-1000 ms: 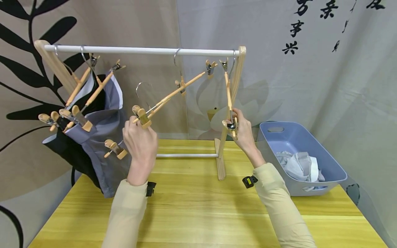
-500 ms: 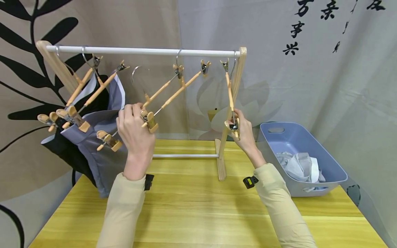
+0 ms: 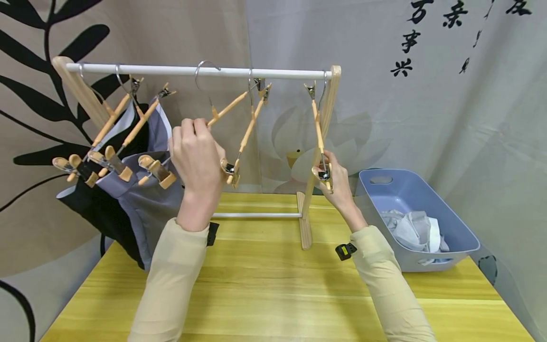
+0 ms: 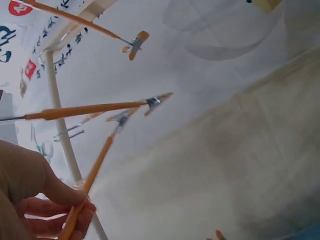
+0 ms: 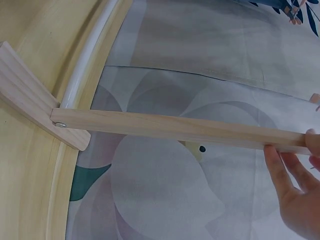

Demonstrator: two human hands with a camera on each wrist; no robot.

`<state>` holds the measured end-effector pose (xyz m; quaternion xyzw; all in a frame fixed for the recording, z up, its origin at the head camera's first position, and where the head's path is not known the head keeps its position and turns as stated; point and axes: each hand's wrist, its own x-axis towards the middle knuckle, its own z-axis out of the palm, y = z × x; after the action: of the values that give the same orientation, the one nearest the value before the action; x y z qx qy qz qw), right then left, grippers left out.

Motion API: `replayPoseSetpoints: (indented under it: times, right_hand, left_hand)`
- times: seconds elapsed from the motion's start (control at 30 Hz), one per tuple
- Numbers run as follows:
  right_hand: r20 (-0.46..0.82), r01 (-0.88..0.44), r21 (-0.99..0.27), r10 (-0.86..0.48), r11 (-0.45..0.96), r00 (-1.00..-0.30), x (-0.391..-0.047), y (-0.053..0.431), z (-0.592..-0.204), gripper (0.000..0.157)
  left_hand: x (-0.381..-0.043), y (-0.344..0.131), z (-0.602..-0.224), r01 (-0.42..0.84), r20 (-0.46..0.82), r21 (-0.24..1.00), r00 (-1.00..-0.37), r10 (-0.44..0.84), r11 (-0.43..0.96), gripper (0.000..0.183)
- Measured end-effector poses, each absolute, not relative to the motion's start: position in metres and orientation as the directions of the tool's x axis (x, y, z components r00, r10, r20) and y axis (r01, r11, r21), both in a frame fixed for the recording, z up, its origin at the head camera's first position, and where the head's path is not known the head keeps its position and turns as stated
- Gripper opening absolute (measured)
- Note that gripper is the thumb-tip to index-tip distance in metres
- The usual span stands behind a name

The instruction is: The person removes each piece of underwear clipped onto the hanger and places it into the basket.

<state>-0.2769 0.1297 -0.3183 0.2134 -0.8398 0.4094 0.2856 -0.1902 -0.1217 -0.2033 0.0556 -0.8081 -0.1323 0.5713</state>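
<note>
My left hand [image 3: 196, 152] grips the wooden bar of a clip hanger [image 3: 231, 107]; the left wrist view shows thumb and fingers pinching that bar [image 4: 100, 160]. The hanger's metal hook [image 3: 198, 78] is up at the white rail [image 3: 171, 70] and overlaps it in the head view. Just right of it, another clip hanger [image 3: 249, 128] hangs from the rail without a garment. My right hand [image 3: 339, 183] holds the rack's right wooden upright [image 5: 175, 127], behind a clip of the rightmost hanger [image 3: 317, 126]. That hanger carries no garment either.
Grey and black garments [image 3: 160, 204] hang from clip hangers at the rail's left end. A blue-grey basket [image 3: 369, 209] with pale cloth [image 3: 412, 230] inside stands at the right of the wooden table [image 3: 273, 285]. A printed curtain [image 3: 376, 118] is behind the rack.
The left hand has raised its hanger, bringing the hook from below the rail up to it. The neighbouring hanger has swung round. My right hand has stayed at the upright.
</note>
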Motion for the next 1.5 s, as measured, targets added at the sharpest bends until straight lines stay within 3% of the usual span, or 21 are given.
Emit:
replayPoseSetpoints:
  times: [0.13,0.27,0.73,0.97,1.17,1.5]
  right_hand:
    - [0.674,-0.608,-0.543,-0.131,0.58,-0.727,-0.277,0.13,-0.32,0.042]
    - [0.701,-0.628,-0.506,-0.142,0.592,-0.699,-0.278,0.13,-0.321,0.043]
    - [0.657,-0.603,-0.564,-0.136,0.564,-0.741,-0.276,0.131,-0.319,0.044]
    - [0.659,-0.602,-0.559,-0.134,0.57,-0.74,-0.274,0.13,-0.317,0.045]
    - [0.644,-0.597,-0.599,-0.122,0.534,-0.755,-0.274,0.13,-0.317,0.043]
    - [0.655,-0.593,-0.557,-0.131,0.582,-0.744,-0.276,0.13,-0.318,0.044]
  left_hand:
    - [-0.191,-0.117,-0.195,0.04,0.864,0.279,-0.445,-0.233,0.959,0.019]
    - [-0.195,-0.113,-0.19,0.023,0.829,0.285,-0.507,-0.235,0.958,0.021]
    - [-0.195,-0.097,-0.194,-0.052,0.776,0.234,-0.591,-0.219,0.971,0.022]
    - [-0.194,-0.089,-0.201,-0.084,0.816,0.185,-0.542,-0.2,0.979,0.018]
    - [-0.192,-0.083,-0.205,-0.076,0.873,0.168,-0.452,-0.184,0.983,0.02]
    - [-0.193,-0.08,-0.212,-0.058,0.954,0.089,-0.283,-0.102,0.994,0.019]
